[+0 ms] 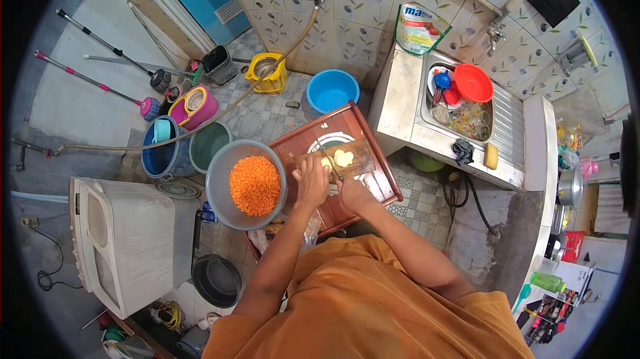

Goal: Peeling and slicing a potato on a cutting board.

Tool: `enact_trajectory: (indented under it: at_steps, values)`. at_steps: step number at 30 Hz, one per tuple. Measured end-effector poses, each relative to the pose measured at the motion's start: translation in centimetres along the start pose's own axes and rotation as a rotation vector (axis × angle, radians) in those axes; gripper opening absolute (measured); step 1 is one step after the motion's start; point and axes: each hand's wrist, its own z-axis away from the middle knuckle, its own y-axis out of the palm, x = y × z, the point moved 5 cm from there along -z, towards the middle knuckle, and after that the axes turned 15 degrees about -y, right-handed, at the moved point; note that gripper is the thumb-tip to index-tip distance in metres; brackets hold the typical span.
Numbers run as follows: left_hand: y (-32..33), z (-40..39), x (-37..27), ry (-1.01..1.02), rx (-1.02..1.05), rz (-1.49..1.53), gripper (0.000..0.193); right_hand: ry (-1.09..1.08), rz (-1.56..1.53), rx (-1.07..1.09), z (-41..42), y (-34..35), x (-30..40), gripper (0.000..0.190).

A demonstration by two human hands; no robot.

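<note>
On a wooden cutting board point(364, 155), my left hand point(311, 184) presses its fingertips on a pale yellow piece of peeled vegetable point(326, 162), which looks like potato. My right hand point(356, 195) grips a kitchen knife point(328, 158) by its handle. The blade slants up and left across the board, just right of the held piece. Cut slices point(343, 158) of the same vegetable lie right of the blade. Under the board is a red-brown wooden table point(300, 139). A large grey bowl point(215, 184) holding finely diced orange carrot point(255, 186) stands left of my left hand.
Beyond the table sits a blue basin point(332, 91). At right, a steel sink point(425, 109) holds dishes and a red bowl point(473, 83). A hose point(235, 104) crosses above buckets at left. A washing machine point(140, 239) and a black basin point(216, 280) stand lower left.
</note>
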Motion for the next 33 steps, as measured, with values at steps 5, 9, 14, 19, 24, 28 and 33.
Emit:
enact_trajectory:
  at_steps: [5,9,14,19,24,28,33]
  values:
    - [0.0,-0.1,0.1,0.018,-0.001,0.028,0.03,0.001,-0.035,-0.076,2.0,1.1,-1.5,0.044]
    - [0.1,-0.1,0.5,0.006,0.03,0.002,0.031,-0.033,-0.022,-0.085,3.5,0.3,-0.5,0.043]
    - [0.0,0.0,0.0,0.042,0.009,-0.001,0.029,-0.062,-0.043,-0.134,2.1,1.3,-2.0,0.042]
    - [-0.3,0.1,-0.3,0.057,-0.006,0.003,0.029,-0.043,-0.022,-0.149,1.4,2.0,-2.5,0.042]
    - [-0.3,0.4,-0.2,0.067,-0.023,-0.012,0.032,-0.032,-0.047,-0.165,1.3,3.3,-3.2,0.042]
    - [-0.1,0.2,-0.1,0.038,0.048,-0.043,0.034,-0.103,-0.056,-0.293,1.3,3.6,-3.2,0.038]
    - [-0.1,-0.1,0.1,0.07,0.033,-0.074,0.034,-0.066,-0.062,-0.279,1.9,2.4,-2.1,0.037]
